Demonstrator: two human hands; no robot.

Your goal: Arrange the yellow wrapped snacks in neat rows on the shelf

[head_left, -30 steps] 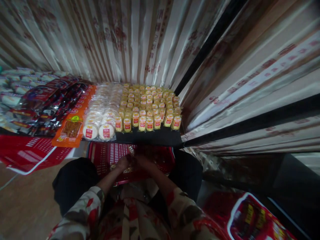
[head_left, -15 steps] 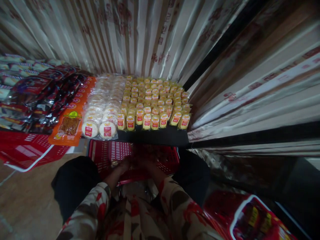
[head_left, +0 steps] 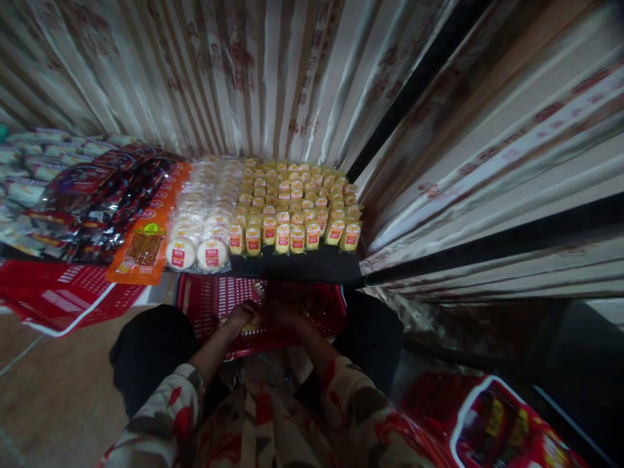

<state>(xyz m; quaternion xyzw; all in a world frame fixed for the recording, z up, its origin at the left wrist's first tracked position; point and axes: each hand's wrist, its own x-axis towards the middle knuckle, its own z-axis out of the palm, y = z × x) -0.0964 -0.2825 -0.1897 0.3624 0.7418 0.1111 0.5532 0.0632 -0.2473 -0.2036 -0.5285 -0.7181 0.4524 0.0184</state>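
Between my knees stands a red plastic basket (head_left: pixel 195 296) with slotted walls, and both hands are inside it, close together. My left hand (head_left: pixel 242 316) is curled closed near a small pale-yellow item (head_left: pixel 251 326); what its fingers hold is too dark to make out. Beside it, my right hand (head_left: pixel 285 314) reaches in from the other side, its fingers lost in shadow. A small shiny wrapped piece (head_left: pixel 259 288) lies at the basket's far side. Other contents on the right are dim.
A black shelf (head_left: pixel 292 265) ahead bears rows of yellow wrapped cakes (head_left: pixel 297 239), round white crackers (head_left: pixel 212 253), an orange snack bag (head_left: pixel 141 250) and dark packets (head_left: pixel 82 185). Another red basket (head_left: pixel 63 292) is at left; a filled one (head_left: pixel 439 403) at right. Curtains (head_left: pixel 273 78) hang behind.
The view has shifted slightly, so the shelf goods sit a little differently in it. Both hands stay in the basket, and the left one shows more clearly.
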